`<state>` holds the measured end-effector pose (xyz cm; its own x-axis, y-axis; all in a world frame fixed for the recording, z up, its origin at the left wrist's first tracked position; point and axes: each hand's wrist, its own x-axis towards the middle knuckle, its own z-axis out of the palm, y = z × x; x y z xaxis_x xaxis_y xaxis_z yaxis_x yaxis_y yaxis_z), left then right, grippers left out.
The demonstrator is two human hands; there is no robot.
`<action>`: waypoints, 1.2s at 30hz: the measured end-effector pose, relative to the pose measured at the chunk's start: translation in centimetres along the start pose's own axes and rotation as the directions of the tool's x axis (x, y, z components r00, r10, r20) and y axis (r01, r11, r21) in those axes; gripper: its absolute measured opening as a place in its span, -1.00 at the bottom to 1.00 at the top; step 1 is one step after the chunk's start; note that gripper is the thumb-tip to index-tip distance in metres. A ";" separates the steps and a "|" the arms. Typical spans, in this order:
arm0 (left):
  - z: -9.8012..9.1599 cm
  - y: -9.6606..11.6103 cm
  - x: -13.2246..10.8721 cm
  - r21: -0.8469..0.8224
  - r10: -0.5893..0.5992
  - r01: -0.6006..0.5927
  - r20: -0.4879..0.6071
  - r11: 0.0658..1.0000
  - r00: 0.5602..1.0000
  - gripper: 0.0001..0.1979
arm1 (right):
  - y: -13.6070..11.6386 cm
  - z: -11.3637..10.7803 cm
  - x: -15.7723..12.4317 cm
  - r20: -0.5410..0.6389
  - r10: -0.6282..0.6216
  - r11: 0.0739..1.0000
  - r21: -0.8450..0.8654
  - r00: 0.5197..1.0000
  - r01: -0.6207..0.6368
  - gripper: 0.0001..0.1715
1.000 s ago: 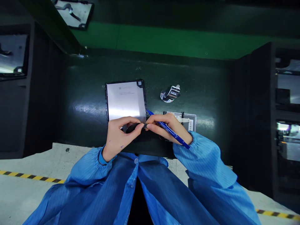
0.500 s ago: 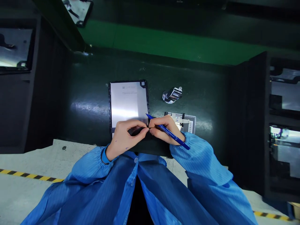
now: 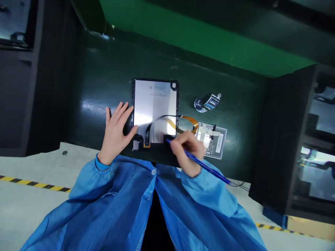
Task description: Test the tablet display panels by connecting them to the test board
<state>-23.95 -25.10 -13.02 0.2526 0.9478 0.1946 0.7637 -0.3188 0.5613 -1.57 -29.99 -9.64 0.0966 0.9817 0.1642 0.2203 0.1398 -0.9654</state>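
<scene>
A display panel [image 3: 157, 101] with a silver back and black edges lies on the dark green bench. My left hand [image 3: 116, 130] is at its left edge, fingers spread, the thumb touching the panel's lower left. Between the fingers of my right hand [image 3: 188, 151] is a blue pen [image 3: 206, 167], its tip over the panel's lower right corner. A black and orange flex cable [image 3: 190, 119] arches from the panel's lower edge toward a small circuit board [image 3: 213, 139] to the right. My right hand covers part of that board's left side.
A chrome tally counter [image 3: 207, 103] stands behind the board. Dark racks [image 3: 282, 139] with more panels rise at the right, and another rack [image 3: 49, 80] is at the left. The bench's front edge runs close to my body.
My hands have come apart: the left has opened and moved left onto the panel's edge. My right hand has shifted with the pen. The flex cable now shows. The camera view has tilted.
</scene>
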 end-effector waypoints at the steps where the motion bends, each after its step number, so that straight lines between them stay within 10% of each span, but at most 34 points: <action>1: 0.2 -0.1 -0.1 0.023 0.013 -0.013 0.021 1.000 1.000 -0.44 | 0.5 1.0 -0.2 0.066 0.080 0.997 -0.011 0.995 -0.080 -0.66; 13: 0.4 0.0 0.0 0.009 0.042 -0.042 0.049 0.999 0.998 -0.43 | 1.8 3.6 -0.5 0.121 0.120 0.951 -0.299 0.985 -0.079 -0.59; 22: 0.5 0.0 -0.1 0.014 0.052 -0.053 0.051 0.998 0.997 -0.44 | 2.6 2.8 -0.9 0.004 0.108 0.981 -0.164 0.994 -0.106 -0.63; 25: 0.4 0.0 -0.1 -0.004 0.059 -0.059 0.043 0.998 0.997 -0.48 | 2.5 2.6 -0.8 0.162 -0.063 0.992 -0.094 0.985 0.079 -0.90; 30: -0.2 0.2 -0.3 -0.145 -0.070 0.055 -0.099 0.988 0.993 -0.54 | 2.5 3.8 -1.5 0.634 -0.174 0.743 -0.417 0.753 0.523 -0.34; 36: -1.0 -0.2 -1.1 -0.266 -0.167 0.113 -0.190 0.957 0.968 -0.59 | 3.2 2.8 -5.0 0.556 -0.304 0.693 -0.429 0.774 0.580 -0.47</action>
<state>-24.97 -26.12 -12.50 0.0044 0.9689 0.2473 0.6017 -0.2001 0.7733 -4.05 -34.12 -14.12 -0.5314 0.7891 0.3079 0.6248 0.6106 -0.4866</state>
